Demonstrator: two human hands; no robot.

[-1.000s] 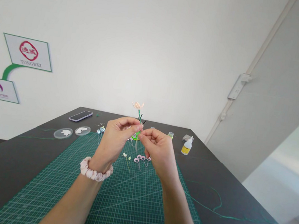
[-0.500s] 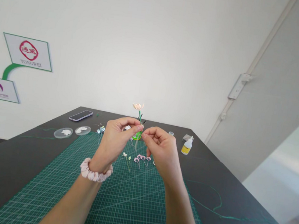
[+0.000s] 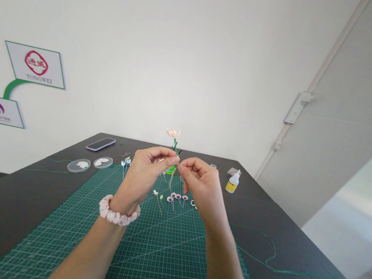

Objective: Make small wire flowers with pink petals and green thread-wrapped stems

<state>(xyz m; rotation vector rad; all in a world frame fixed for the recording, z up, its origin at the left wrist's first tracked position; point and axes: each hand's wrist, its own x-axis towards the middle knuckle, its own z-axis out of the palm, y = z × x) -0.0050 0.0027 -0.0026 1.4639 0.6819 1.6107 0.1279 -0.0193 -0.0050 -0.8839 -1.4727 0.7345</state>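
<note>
Thumb and fingertips of my left hand (image 3: 147, 166) are pinched on the green stem of a pale pink artificial flower (image 3: 173, 133), whose bloom points up above the hand. A scrunchie (image 3: 116, 213) circles my left wrist. Close on the right, my right hand (image 3: 197, 178) is closed in a pinch by the lower stem, its fingertips nearly touching the left ones; what they hold is too small to make out. A thin pale strand (image 3: 171, 181) hangs down between the hands. Behind the fingers shows a bright green container (image 3: 169, 170), partly hidden.
On the green cutting mat (image 3: 157, 246) lie several pink looped pieces (image 3: 178, 196) and a small pale bud stem (image 3: 157, 198). Blue-grey pieces (image 3: 125, 162), clear dishes (image 3: 79, 165) and a phone (image 3: 101, 144) are left; a glue bottle (image 3: 233, 181) and green thread (image 3: 272, 265) are right.
The flower has turned slightly, with its petals showing more spread, and has shifted a little right. Both pinching hands have moved only a little, and the hanging strand has swayed right.
</note>
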